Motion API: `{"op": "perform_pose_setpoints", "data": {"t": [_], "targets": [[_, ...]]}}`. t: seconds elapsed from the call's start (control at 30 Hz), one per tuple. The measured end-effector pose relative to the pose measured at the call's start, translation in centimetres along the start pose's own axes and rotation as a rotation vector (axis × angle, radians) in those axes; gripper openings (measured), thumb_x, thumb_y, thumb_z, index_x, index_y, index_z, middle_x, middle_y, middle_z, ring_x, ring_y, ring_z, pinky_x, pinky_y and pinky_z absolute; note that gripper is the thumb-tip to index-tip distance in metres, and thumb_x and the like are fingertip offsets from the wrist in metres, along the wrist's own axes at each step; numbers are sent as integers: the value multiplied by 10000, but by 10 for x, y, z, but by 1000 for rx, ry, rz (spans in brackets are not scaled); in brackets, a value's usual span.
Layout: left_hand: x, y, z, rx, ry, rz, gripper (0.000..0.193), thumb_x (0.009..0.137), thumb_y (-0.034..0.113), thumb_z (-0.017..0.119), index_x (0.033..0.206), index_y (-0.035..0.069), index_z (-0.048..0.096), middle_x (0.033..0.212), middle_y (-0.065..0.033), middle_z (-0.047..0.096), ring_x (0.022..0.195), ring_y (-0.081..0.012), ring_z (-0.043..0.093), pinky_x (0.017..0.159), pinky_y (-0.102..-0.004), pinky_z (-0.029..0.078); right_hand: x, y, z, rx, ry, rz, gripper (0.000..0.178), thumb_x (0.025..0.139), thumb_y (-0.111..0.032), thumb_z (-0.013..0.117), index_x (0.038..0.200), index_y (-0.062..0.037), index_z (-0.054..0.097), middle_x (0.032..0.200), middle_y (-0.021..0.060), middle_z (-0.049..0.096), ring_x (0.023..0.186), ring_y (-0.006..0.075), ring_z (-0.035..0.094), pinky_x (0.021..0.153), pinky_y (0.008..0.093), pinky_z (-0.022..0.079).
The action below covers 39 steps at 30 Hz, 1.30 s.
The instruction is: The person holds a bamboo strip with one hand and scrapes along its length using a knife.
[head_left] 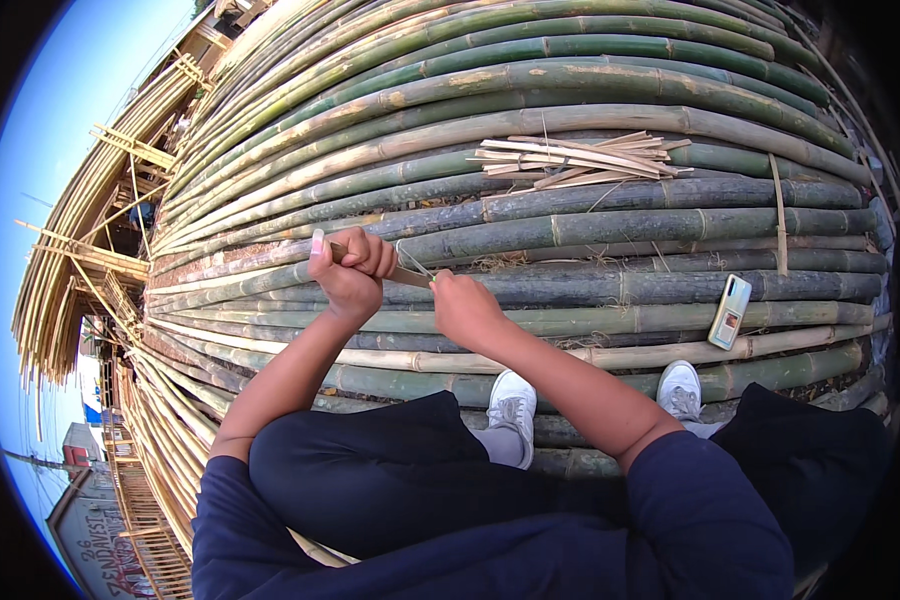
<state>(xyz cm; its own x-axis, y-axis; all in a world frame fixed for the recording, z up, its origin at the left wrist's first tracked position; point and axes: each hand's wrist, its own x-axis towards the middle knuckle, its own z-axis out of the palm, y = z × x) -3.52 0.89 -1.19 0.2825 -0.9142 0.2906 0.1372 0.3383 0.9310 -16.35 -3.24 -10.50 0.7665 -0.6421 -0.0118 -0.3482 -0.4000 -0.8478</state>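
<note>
My left hand (354, 270) is closed, its thumb raised, around a narrow brown flat piece (408, 276) that looks like a bamboo strip or a blade; I cannot tell which. The piece runs across to my right hand (467, 312), whose fingers are closed at its other end. A thin pale sliver (416, 262) slants between the two hands, just above the brown piece. What lies inside the right fingers is mostly hidden. Both hands are held over a bed of green and grey bamboo poles (580, 290).
A pile of split pale bamboo sticks (580, 158) lies on the poles farther off. A phone (730, 312) rests to the right, near my white shoes (511, 410). One loose strip (778, 215) crosses the poles. Stacked bamboo (100, 230) stands on a rack at left.
</note>
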Motion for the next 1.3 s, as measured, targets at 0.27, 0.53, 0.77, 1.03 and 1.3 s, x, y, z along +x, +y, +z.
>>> {"op": "perform_pose_setpoints", "data": {"t": [0.27, 0.53, 0.77, 1.03, 1.3], "targets": [[5, -3, 3, 43, -8, -11, 531, 814, 601, 327, 527, 163, 233, 434, 40, 179, 387, -106, 126, 397, -282, 140, -6, 91, 56, -127, -116, 236, 213, 791, -32, 504, 953, 70, 596, 915, 245, 635, 870, 379, 630, 752, 442, 514], [4, 1, 4, 48, -8, -29, 515, 813, 587, 315, 526, 167, 233, 426, 39, 171, 383, -112, 126, 401, -288, 146, -6, -6, -11, 74, 53, 92, 221, 876, -123, 462, 842, 65, 573, 833, 272, 618, 797, 410, 619, 702, 487, 499], [2, 0, 1, -1, 37, -34, 513, 811, 587, 312, 526, 168, 231, 427, 40, 165, 383, -110, 114, 405, -290, 143, 7, 78, 59, 42, 49, 112, 259, 899, -160, 445, 803, 52, 559, 782, 272, 610, 777, 415, 612, 702, 484, 487], [2, 2, 3, 22, 8, -25, 523, 806, 587, 338, 520, 167, 211, 426, 41, 166, 383, -112, 108, 408, -291, 136, 3, 16, 3, 125, 30, 30, 253, 884, -156, 461, 842, 64, 578, 816, 279, 614, 790, 417, 609, 724, 480, 479], [-2, -12, -1, 54, 57, -121, 563, 822, 612, 338, 523, 149, 224, 445, 33, 190, 404, -107, 130, 411, -281, 151, -2, 125, 95, -26, -254, 119, 246, 824, -144, 503, 845, 69, 625, 850, 281, 616, 842, 411, 609, 758, 465, 484]]}}
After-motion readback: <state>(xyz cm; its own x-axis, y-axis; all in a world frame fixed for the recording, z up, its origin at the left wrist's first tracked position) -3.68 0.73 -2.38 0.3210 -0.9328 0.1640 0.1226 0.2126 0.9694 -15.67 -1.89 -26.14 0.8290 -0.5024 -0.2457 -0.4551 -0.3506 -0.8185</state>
